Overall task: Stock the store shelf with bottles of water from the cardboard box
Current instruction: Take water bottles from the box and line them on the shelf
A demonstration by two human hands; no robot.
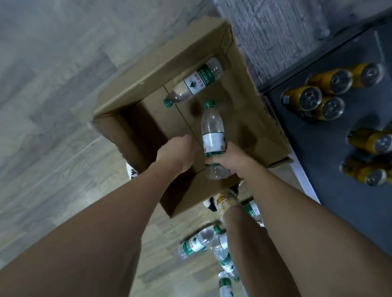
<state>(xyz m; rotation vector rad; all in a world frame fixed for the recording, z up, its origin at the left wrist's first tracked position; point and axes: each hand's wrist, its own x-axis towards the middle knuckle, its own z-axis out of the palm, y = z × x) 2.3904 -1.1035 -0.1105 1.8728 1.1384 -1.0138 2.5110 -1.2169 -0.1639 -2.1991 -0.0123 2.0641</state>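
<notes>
Right hand [231, 158] gripping bottle [212, 133] (upright), over box [267, 130]

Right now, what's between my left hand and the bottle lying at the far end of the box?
Head view: only bare cardboard box floor separates the left hand from the lying bottle.

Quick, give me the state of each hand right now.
Left hand: reaching into the cardboard box, fingers hidden behind the hand; cannot tell.
Right hand: closed around a water bottle, held over the box.
</notes>
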